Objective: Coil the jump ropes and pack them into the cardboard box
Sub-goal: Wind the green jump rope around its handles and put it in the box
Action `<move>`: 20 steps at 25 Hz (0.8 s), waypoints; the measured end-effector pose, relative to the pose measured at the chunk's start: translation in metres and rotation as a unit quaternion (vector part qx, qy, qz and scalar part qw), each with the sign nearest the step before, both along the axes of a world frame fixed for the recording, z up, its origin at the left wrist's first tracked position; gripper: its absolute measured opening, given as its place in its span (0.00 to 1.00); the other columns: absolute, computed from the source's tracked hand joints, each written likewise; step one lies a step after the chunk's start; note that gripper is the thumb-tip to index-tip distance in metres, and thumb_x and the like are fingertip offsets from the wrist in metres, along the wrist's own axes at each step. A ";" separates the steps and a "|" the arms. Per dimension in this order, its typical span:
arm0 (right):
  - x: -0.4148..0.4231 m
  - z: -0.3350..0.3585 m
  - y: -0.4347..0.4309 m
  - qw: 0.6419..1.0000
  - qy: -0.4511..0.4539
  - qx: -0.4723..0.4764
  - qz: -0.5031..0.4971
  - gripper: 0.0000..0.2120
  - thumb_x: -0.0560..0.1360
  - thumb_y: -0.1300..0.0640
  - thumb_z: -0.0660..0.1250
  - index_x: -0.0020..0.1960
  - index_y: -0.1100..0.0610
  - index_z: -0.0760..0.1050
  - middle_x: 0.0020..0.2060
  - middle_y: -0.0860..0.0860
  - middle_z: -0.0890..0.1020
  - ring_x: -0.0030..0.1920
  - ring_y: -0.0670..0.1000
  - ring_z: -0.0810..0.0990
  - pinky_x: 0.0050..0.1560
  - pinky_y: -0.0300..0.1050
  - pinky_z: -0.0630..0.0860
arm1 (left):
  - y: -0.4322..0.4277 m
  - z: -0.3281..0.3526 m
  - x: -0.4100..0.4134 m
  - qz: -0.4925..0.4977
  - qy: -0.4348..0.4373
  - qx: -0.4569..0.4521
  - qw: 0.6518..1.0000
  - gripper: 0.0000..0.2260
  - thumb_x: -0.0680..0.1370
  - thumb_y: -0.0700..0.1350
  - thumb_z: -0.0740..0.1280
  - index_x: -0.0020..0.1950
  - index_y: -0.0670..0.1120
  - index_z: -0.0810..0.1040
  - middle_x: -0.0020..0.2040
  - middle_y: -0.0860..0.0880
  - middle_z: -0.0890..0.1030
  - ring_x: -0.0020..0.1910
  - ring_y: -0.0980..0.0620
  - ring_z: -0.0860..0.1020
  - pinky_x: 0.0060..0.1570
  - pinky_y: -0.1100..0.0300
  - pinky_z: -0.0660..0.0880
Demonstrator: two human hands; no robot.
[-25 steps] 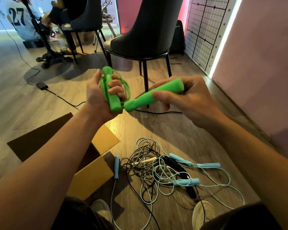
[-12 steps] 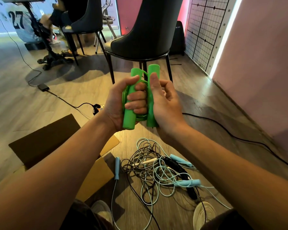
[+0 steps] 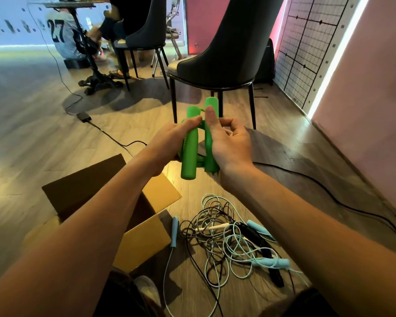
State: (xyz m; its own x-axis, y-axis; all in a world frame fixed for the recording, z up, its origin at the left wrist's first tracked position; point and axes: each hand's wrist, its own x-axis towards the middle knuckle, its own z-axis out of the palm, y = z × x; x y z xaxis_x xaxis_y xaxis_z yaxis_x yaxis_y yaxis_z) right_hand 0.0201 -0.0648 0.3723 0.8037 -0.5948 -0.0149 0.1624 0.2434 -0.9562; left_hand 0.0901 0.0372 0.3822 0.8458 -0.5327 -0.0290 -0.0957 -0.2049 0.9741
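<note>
Left hand (image 3: 169, 143) grips coiled green jump rope (image 3: 189, 161); right hand (image 3: 229, 145), apparently slack-fingered, steadies it. Keep handles (image 3: 210, 104) parallel toward cardboard box (image 3: 146, 239).

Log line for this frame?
left hand: grips green jump rope coil plus one handle | right hand: thumb along second handle, fingers loose | cardboard box: open | other ropes: tangled on floor
</note>
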 end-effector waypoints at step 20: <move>0.151 -0.164 0.175 0.926 0.202 -0.089 0.306 0.16 0.76 0.57 0.73 0.61 0.53 0.73 0.56 0.56 0.81 0.54 0.54 0.83 0.52 0.55 0.83 | 0.238 -0.149 0.106 0.217 0.096 0.126 0.963 0.13 0.74 0.52 0.75 0.54 0.49 0.78 0.56 0.46 0.79 0.51 0.47 0.82 0.36 0.47 0.84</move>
State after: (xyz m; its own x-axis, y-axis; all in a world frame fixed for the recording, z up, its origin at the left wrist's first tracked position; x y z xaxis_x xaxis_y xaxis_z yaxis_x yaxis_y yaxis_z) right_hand 0.1707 0.1106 0.2083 0.9413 -0.0523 -0.3335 -0.3337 0.0043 -0.9427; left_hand 0.1957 0.2748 0.2329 0.9533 -0.0858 -0.2897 0.2295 -0.4176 0.8791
